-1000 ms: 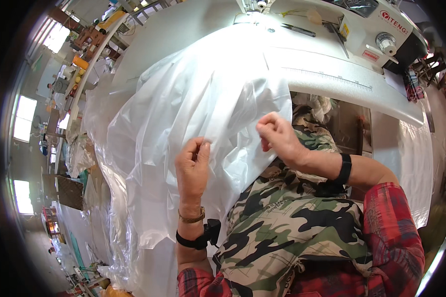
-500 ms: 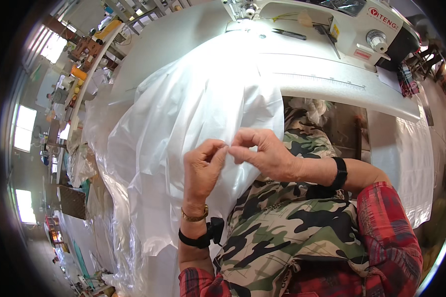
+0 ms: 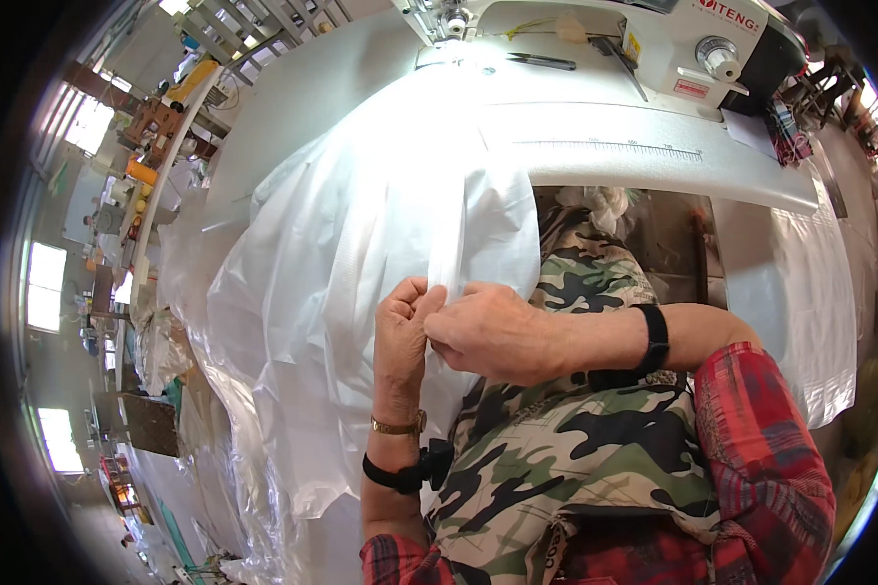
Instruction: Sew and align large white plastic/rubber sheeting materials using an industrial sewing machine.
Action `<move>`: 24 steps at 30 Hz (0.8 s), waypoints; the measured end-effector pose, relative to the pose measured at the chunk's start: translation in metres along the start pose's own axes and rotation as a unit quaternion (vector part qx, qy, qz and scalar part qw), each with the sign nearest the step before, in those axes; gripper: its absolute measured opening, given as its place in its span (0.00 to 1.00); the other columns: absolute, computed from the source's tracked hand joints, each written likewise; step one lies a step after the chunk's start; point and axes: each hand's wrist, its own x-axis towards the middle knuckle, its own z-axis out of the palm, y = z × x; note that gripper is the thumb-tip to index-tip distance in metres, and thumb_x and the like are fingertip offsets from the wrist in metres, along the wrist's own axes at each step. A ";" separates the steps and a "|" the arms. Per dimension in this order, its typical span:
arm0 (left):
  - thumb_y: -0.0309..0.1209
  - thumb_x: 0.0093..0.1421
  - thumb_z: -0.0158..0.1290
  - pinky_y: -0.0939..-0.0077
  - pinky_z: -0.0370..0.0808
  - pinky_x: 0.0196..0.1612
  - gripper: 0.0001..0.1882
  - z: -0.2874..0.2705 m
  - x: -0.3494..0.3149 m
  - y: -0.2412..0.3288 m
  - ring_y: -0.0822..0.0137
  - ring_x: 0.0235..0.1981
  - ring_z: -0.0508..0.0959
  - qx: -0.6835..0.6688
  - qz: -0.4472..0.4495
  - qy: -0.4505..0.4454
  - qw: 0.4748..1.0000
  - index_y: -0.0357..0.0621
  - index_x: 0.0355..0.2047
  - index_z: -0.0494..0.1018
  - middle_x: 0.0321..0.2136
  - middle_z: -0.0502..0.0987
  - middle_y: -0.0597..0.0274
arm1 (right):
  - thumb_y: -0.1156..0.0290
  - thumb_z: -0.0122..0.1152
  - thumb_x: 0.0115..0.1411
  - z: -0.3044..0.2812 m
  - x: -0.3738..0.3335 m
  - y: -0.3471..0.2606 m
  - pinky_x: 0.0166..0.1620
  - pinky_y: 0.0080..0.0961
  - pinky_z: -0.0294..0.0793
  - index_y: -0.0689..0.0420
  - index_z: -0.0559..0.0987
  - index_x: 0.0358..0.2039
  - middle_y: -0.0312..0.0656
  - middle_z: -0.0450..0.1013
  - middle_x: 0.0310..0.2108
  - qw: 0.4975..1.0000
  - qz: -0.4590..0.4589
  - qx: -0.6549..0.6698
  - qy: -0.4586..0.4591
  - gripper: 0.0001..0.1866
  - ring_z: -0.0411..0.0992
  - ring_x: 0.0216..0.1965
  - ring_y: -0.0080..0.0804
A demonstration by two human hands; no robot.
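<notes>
A large translucent white sheet [image 3: 361,244], thin and plastic-like, hangs in folds from the sewing table over my lap. A narrow folded band [image 3: 446,229] of it runs from the needle area straight down to my fingers. My left hand [image 3: 400,331] is closed, with thumb and forefinger pinching the band's lower part. Against it, my right hand [image 3: 498,331] is curled closed on the same fold, its fingertips partly hidden behind the knuckles. The sewing machine [image 3: 693,49] stands at the far side, its needle area [image 3: 454,29] washed out by the lamp.
On the white tabletop [image 3: 595,122] lie a black pen-like tool [image 3: 541,61] and a dark tool [image 3: 622,66]. A printed ruler strip [image 3: 615,148] follows the near edge. To the right hangs more white sheet [image 3: 800,302]; a cluttered shelf [image 3: 151,166] curves along the left.
Both hands have shifted slightly down and come together, and my right fingers have curled in. The sheet between them is drawn into a straight folded band. The whole view has shifted a little.
</notes>
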 end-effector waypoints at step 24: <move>0.24 0.62 0.52 0.89 0.61 0.23 0.05 0.012 0.006 0.022 0.87 0.21 0.64 0.151 0.119 -0.006 0.981 0.36 0.31 0.74 0.19 0.70 0.77 | 0.68 0.64 0.58 -0.019 -0.029 0.025 0.26 0.27 0.70 0.59 0.72 0.36 0.41 0.70 0.21 0.964 0.132 0.164 0.164 0.12 0.72 0.22 0.31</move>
